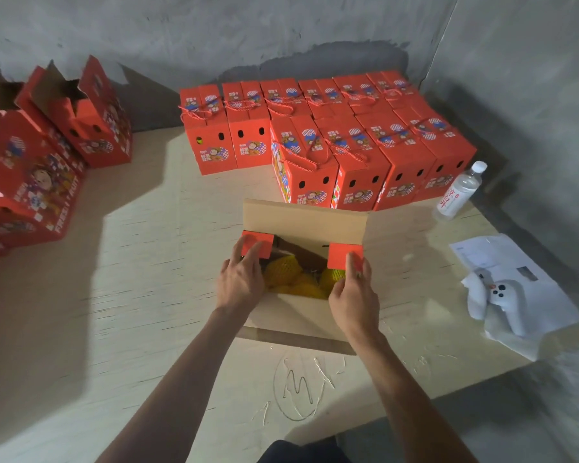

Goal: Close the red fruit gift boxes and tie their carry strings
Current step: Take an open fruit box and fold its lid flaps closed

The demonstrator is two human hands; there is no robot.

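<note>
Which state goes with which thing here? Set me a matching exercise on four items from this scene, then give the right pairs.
Things:
1. box in front of the person
2. water bottle
3. boxes at the far left
4. boxes in the back rows

States:
a. closed, strings tied on top
b. empty, tops standing open
c. open, yellow netted fruit showing
d. upright beside the closed boxes

Pairs: 1-c, 2-d, 3-b, 4-a

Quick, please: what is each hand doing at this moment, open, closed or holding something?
Left hand: open, fingers pressing the left red side flap.
Right hand: open, fingers on the right red side flap.
</note>
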